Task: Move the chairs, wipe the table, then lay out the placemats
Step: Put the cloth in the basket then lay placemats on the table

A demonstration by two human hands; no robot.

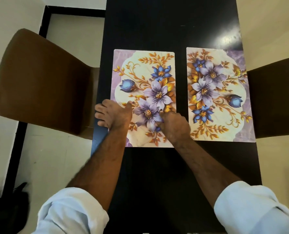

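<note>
clearly we press our left hand (114, 115) flat, fingers spread, on the left placemat's (145, 78) outer edge, squaring it to the table (165, 27). our right hand (173, 125) rests curled on its middle, gripping nothing. the right placemat (219, 93) lies apart, opposite. both chairs are cut off, and our wrists hide the near corner.

A long, narrow, glossy black bench (165, 27) runs away from the camera, with a glare patch on its far right part. Two floral placemats lie flat on it side by side, a dark strip of bench between them. The left placemat (140, 73) sits at the left edge; the right placemat (219, 92) reaches the right edge. The pale tiled floor (47, 157) carries a brown chair (39, 78) at the bench's left side.
</note>
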